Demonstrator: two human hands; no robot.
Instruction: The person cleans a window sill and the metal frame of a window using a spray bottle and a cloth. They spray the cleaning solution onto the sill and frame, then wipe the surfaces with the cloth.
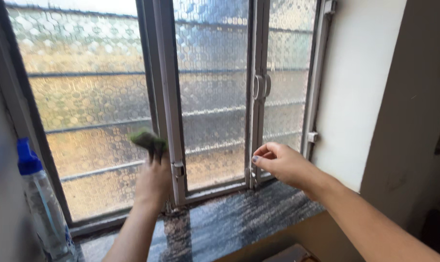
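My left hand (153, 180) is raised against the left patterned glass pane (89, 102), shut on a dark green cloth (148, 141) that presses the glass beside the grey metal frame post (167, 97). My right hand (278, 162) hovers with curled fingers by the lower part of the middle window frame (253, 145), just below the metal handle (261, 87). It holds nothing that I can see, and whether the fingertips touch the frame is unclear.
A clear spray bottle with a blue cap (40, 199) stands at the left on the dark granite sill (229, 221). A white wall (360, 82) and a beige column (414, 111) close the right side.
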